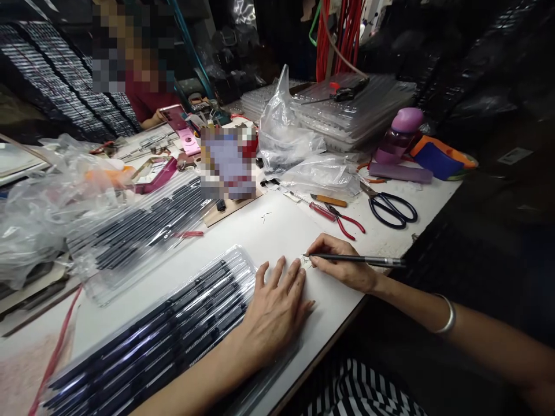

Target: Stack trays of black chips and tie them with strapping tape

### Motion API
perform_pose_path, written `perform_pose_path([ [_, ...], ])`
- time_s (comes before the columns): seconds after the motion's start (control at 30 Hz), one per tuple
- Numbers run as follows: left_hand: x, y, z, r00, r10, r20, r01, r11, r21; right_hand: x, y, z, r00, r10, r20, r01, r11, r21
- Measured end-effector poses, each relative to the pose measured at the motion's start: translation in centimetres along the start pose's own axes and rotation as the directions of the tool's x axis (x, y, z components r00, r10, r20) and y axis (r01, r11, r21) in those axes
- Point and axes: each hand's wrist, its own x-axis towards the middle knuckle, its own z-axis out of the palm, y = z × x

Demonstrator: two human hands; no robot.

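My right hand [344, 264] pinches a slim black pen-like tool [359, 259] with a silvery rear part, its tip close to a small cluster of thin dark bits [306, 261] on the white tabletop [243, 231]. Beside that cluster, my left hand [277, 303] lies palm down with fingers spread, holding nothing. Its wrist side rests over the right edge of a clear plastic tray [245, 263], which contains rows of long black strips [156, 332]. A few more thin bits [266, 217] lie farther up the table.
Beyond my right hand are red-handled pliers [349, 225], a red screwdriver [321, 211], an orange-handled knife [330, 200] and dark scissors [392, 209]. A second strip tray [147, 222] and plastic bags [47, 196] lie left. A person [150, 104] sits across the table.
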Motion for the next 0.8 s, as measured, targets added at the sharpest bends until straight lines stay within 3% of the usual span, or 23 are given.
perform_pose_path([
  [0.3, -0.2, 0.2, -0.4, 0.996, -0.028, 0.090, 0.027, 1.000, 0.006, 1.0, -0.6, 0.1, 0.996, -0.057, 0.073, 0.067, 0.988, -0.138],
  [0.67, -0.3, 0.1, -0.2, 0.997, -0.022, 0.078, 0.021, 1.000, 0.022, 0.7, 0.4, 0.4, 0.995, -0.079, -0.056, 0.073, 0.993, -0.094],
  [0.8, -0.3, 0.1, -0.1, 0.996, -0.025, 0.084, 0.024, 0.999, 0.023, 0.7, -0.6, 0.3, 0.991, -0.098, -0.085, 0.091, 0.992, -0.090],
])
